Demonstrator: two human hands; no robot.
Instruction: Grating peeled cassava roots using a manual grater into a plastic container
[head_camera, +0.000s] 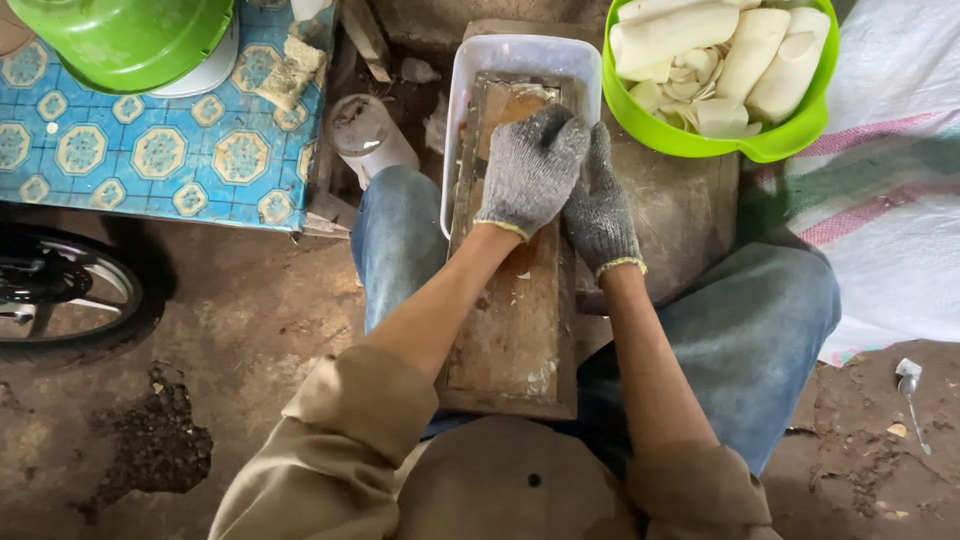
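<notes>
While person sits astride wooden grater board (515, 330), left hand (532, 168) and right hand (601, 203), both in grey gloves, press together at its far end over white tub (478, 62). Fingers curled shut; whether they pinch anything, cannot tell. Peeled cassava (720, 55) in green bowl (775, 143) beyond.

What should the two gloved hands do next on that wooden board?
Probably push forward along the wooden board. Both gloved hands, left hand over right hand, press at its upper end, which rests over the white tub. What they grip is hidden.
</notes>
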